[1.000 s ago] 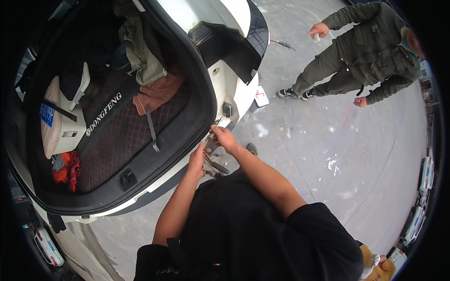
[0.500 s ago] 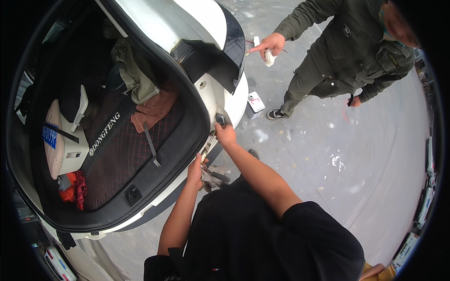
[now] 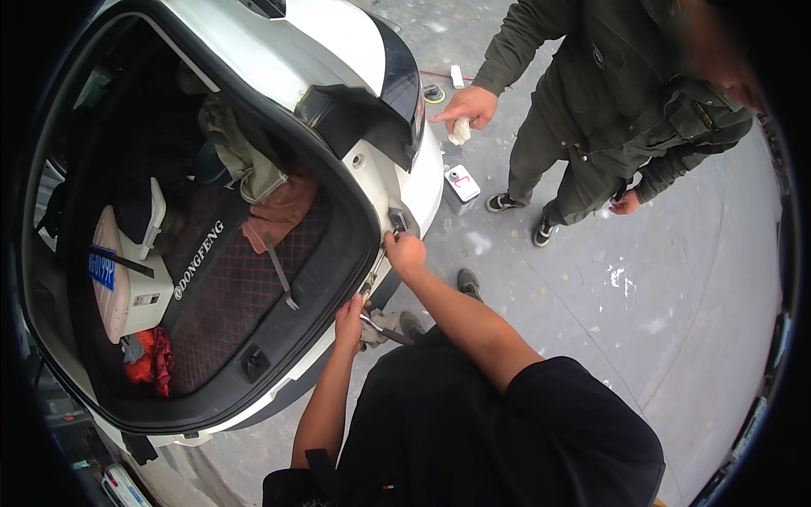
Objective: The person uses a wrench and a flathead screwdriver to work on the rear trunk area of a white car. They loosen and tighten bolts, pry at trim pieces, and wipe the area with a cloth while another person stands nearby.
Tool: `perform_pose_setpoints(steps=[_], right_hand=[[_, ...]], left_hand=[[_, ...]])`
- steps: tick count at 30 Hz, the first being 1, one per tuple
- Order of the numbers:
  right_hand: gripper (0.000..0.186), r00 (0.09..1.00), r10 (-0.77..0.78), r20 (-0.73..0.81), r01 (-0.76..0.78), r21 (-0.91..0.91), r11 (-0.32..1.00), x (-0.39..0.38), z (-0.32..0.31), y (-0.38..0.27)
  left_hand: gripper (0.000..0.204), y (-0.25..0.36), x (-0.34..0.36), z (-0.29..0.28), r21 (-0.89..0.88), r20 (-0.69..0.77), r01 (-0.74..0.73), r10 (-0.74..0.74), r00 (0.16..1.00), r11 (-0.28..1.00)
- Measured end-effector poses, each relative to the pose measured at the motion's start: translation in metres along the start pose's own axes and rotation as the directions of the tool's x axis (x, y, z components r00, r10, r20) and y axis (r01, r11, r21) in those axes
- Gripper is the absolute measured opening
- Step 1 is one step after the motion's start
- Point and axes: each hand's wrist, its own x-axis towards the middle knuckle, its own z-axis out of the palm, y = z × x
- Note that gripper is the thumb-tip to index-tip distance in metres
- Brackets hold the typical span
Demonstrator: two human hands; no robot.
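A white car [image 3: 338, 51] with an open tailgate stands on my left. My left hand [image 3: 348, 321] is closed around a metal tool with a dark handle [image 3: 390, 333], beside the lower edge of the boot opening. The tool's working end is hidden by my fingers, so its kind is unclear. Higher up on the rear corner, my right hand [image 3: 405, 253] has its fingers curled against the bodywork. Whatever they grip is hidden. Just above them is a dark rectangular fitting [image 3: 399, 220] in the white panel.
To the right, a person in dark workwear [image 3: 583, 110] points a hand [image 3: 467, 110] at the tail light. A metal can [image 3: 461, 183] stands on the grey floor. Inside the boot lie a pale box [image 3: 139, 291], brown cloth [image 3: 283, 211], a metal strip [image 3: 280, 270] and red bags [image 3: 152, 359].
The view has shifted slightly. My right hand has slid a little down from the dark fitting, which shows more fully. My left hand keeps hold of the tool. The other person has stepped slightly.
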Motion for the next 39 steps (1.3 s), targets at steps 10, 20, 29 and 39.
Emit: perform_pose_setpoints(steps=[10,20,29,39], right_hand=[[0.045,0.966,-0.187,0.177,0.131,0.290,0.948,-0.038,0.032,-0.067],[0.038,0.855,-0.291,0.429,0.198,0.249,0.948,-0.040,0.054,-0.048],[0.030,0.991,-0.111,0.078,0.108,0.042,0.993,-0.007,0.030,0.076],[0.023,0.784,0.056,0.618,-0.602,0.737,0.306,0.043,0.004,0.016]], left_hand=[[0.036,-0.009,-0.056,-0.051,0.019,-0.145,-0.157,0.158,0.977,0.987],[0.037,-0.041,-0.087,-0.116,-0.196,-0.348,-0.186,0.109,0.931,0.963],[0.041,-0.022,-0.076,-0.117,-0.110,-0.307,-0.097,0.059,0.950,0.989],[0.041,-0.009,-0.095,-0.122,0.073,-0.344,-0.018,0.042,0.938,0.997]])
